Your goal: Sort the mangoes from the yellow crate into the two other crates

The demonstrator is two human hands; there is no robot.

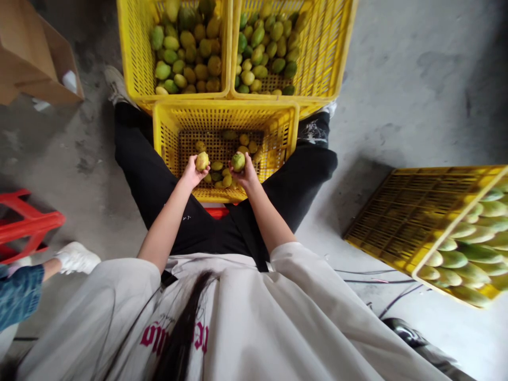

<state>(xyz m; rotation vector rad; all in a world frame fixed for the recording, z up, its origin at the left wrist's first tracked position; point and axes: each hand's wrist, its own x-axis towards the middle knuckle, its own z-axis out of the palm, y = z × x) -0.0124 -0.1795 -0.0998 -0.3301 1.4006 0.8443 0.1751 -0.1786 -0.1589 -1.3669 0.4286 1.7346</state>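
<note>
My left hand (191, 173) has its fingers wrapped round a yellow lemon (202, 161). Level with it, my right hand (250, 174) grips a greener lemon (238, 162). Both fruits are held up over a small yellow plastic crate (226, 105) between my legs. At the bottom of that crate lie several loose yellow and brownish-green lemons (217, 166), partly covered by my hands.
Beyond stand two yellow crates, the left one (178, 97) and the right one (339, 53), with many green and yellow lemons. Another full crate (381, 206) is at right. At left are a cardboard box (32, 53), a red stool (32, 222) and another person's shoe (77, 258).
</note>
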